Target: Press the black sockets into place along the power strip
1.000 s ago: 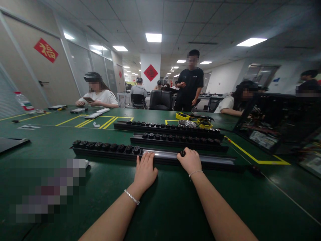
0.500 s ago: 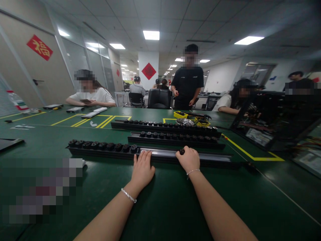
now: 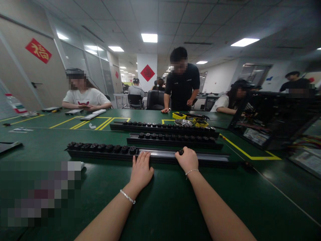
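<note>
A black-shirted co-worker (image 3: pixel 182 83) has leaned onto the green bench (image 3: pixel 160 204), seemingly without affecting my work: my left hand (image 3: pixel 141 170) rests flat-fingered on the long black grooved rail (image 3: pixel 105 156), where my right hand (image 3: pixel 189 160) pinches a small black round part (image 3: pixel 181 152).

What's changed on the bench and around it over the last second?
The standing person in black has leaned forward, setting a hand on the green table; the seated person at left has lowered a handheld device. Nothing taken or released: the left grip stays on the front black rail, the right grip still holds a small dark part.
</note>
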`<state>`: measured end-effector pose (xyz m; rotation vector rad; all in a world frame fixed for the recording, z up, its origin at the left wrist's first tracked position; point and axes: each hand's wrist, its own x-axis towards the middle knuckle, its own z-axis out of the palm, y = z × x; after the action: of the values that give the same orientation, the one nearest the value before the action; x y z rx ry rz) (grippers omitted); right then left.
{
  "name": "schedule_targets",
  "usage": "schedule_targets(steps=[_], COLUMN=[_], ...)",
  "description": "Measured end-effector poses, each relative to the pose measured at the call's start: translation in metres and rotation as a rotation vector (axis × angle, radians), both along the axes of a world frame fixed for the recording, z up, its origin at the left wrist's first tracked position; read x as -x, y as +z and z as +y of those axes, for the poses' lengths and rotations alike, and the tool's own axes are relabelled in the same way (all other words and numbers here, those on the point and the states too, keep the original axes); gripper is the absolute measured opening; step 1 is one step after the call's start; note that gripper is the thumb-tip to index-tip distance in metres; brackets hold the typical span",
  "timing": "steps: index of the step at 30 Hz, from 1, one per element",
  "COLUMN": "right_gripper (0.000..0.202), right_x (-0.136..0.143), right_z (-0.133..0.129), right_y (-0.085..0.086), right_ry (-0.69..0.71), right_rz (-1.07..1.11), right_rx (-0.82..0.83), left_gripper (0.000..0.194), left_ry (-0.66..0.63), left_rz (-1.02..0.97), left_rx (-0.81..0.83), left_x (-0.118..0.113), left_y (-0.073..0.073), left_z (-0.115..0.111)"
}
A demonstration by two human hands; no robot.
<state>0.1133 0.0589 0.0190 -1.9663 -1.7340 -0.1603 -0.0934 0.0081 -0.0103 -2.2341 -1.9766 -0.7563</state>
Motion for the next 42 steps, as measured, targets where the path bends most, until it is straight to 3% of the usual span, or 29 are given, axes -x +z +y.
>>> schedule_targets(steps=[42], right_gripper=[0.019], right_x=[-0.0071], right_z=[-0.0012], right_y=[0.0005], right_ry=[-0.055], right_rz=[-0.029], right_rx=[-0.013], left_gripper=[0.058], left_ry=[-0.001], left_rz=[0.009], left_rx=[0.011], left_x=[0.0005], left_y=[0.0009], left_z=[-0.0008])
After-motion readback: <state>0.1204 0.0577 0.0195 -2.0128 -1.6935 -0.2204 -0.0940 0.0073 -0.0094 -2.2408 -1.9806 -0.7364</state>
